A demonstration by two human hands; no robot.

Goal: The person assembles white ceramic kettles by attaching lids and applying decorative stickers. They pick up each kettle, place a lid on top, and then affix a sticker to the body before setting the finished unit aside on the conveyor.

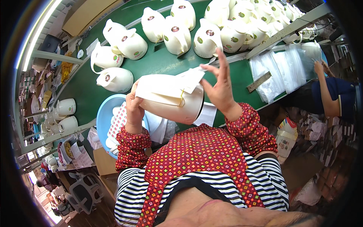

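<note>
Striped shirt (130, 191) and red patterned apron (200, 151) fill the bottom of the frame, nearest the camera. Just above them, at the centre, a white pot (166, 110) is held on its side, its long axis running left to right and dipping slightly; the dark-rimmed base points right. A white card (193, 80) on yellow string (182, 100) lies against its upper right. Dark oval stickers (175, 29) and green emblems (200, 39) mark the other pots (177, 42) on the green table (164, 62); their print is too small to read. Left hand (134, 105) grips the pot's left end, so the pot extends rightward from it. Right hand (222, 89) is spread wide beside the pot's right end; whether it touches the card, I cannot tell.
</note>
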